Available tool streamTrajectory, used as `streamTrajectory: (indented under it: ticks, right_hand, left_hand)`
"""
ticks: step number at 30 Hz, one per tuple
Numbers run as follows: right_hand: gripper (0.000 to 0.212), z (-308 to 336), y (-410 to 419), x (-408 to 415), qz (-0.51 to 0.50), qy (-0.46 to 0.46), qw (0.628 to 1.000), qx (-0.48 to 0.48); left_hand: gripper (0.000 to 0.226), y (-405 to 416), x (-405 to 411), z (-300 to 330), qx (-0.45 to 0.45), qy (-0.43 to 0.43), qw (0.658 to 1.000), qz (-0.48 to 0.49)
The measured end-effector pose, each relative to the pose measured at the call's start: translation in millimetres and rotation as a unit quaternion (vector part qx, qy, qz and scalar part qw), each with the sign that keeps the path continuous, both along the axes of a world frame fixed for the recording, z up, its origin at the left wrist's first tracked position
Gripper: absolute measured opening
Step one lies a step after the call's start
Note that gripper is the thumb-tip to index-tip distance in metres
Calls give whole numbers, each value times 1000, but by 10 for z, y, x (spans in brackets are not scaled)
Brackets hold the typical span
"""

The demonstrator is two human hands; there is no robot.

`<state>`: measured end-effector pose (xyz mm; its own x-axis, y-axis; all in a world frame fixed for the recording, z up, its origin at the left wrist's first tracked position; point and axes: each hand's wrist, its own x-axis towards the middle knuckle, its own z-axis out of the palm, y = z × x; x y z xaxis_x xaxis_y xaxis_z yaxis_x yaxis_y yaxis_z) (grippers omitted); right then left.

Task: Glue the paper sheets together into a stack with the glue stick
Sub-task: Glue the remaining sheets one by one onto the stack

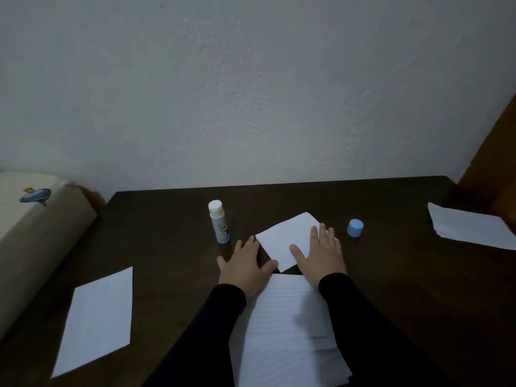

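On the dark brown wooden bench (pixel 391 289) a small white paper sheet (pixel 287 238) lies flat and turned at an angle, near the middle. The right hand (pixel 321 254) rests palm down on its right part, fingers straight and spread, gripping nothing. The left hand (pixel 245 263) lies flat on the bench just left of the sheet, fingers straight and spread too; its thumb reaches the sheet's near left edge, though whether it truly presses the paper is hard to tell from this angle. Both arms wear black sleeves (pixel 212 325).

The white glue stick with a pale blue base (pixel 219 221) stands upright and uncapped just beyond the left hand's fingertips, apart from the sheet. Its round pale blue cap (pixel 355 227) sits on the bench to the right of the right hand, close by but not touching.

A stack of lined white paper sheets (pixel 284 339) lies between the forearms at the near edge, its far end touching the small sheet's near corner or just short of it. A single white rectangular sheet (pixel 97 317) lies well apart to the left, and another white sheet (pixel 469 227) lies near the bench's far right edge.

A rough grey-white wall (pixel 251 93) rises behind the bench. At the left stands a cream cushion with a small blue fish picture (pixel 36 195).
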<state>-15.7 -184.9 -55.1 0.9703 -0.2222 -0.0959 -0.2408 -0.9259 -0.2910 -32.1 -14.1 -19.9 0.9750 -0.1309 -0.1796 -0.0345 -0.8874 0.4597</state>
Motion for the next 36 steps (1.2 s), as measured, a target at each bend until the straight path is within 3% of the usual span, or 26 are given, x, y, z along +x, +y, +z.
streamTrajectory:
  ticks: [3,6,8,11,14,16,21,24,28,32,36]
  right_hand:
    - [76,54,-46,23,-8,-17,1000,8]
    - [65,191,-65,114,-18,-21,1000,-12]
    - [69,299,-44,193,-33,16,999,-20]
    - [80,471,3,298,-79,101,992,-14]
    - [88,567,-4,366,-103,151,983,12]
    - [84,555,-36,385,-107,155,979,71]
    - [42,527,-105,256,-83,40,970,227]
    - [42,612,-35,-5,-82,-66,916,387]
    - [41,713,117,-360,-103,-158,844,502]
    - [40,633,164,-701,-111,-155,826,531]
    - [39,425,171,-995,-103,-147,863,472]
  left_hand:
    - [18,201,-143,-32,-201,-124,959,154]
    - [40,331,-97,-4,-270,-141,909,285]
    - [60,379,29,42,-312,-126,887,318]
    - [67,408,222,80,-364,-93,884,277]
    - [33,427,272,74,-354,-81,902,232]
    - [19,450,164,46,-366,-88,896,234]
    - [20,521,-316,-17,-430,-89,874,210]
    - [19,555,-464,-32,-418,-80,886,184]
    - [26,561,-623,-80,-396,-76,903,146]
    - [28,573,-674,-79,-402,-113,892,172]
    - [31,569,-694,-80,-396,-125,888,199]
